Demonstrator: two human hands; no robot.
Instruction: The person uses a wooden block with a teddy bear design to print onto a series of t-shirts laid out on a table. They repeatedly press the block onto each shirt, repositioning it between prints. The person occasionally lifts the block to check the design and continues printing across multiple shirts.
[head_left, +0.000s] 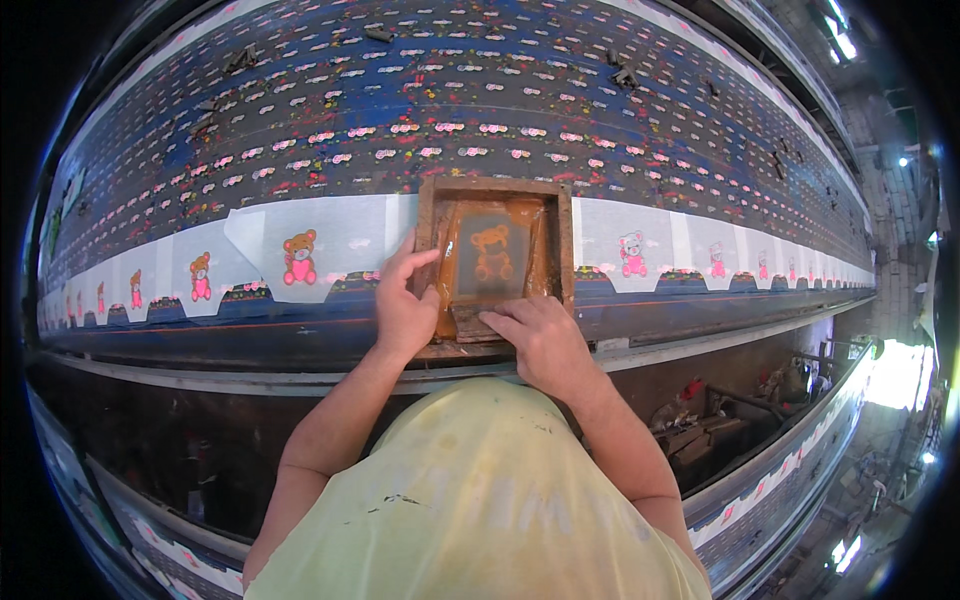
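Note:
A wooden screen-printing frame (pixel 566 235) lies in front of me over a row of white fabric pieces. Its mesh shows an orange bear shape (pixel 490 252) with brown-orange ink around the inner edges. My left hand (pixel 407 310) holds the frame's left side, with fingers bent over the rim. Inside the near end sits a wooden squeegee (pixel 473 323), gripped from above by my right hand (pixel 548 340). Left of the frame, a fabric piece carries a brown bear with a pink heart (pixel 299 262). On the right, another bear (pixel 632 255) shows pink and outline, without brown.
The long, dark blue printing table (pixel 330 110) is covered with rows of small pink marks. Dark scraps (pixel 625 77) lie on its far part. A metal rail (pixel 250 385) runs along the near edge. Behind me is another table (pixel 760 480) with printed pieces.

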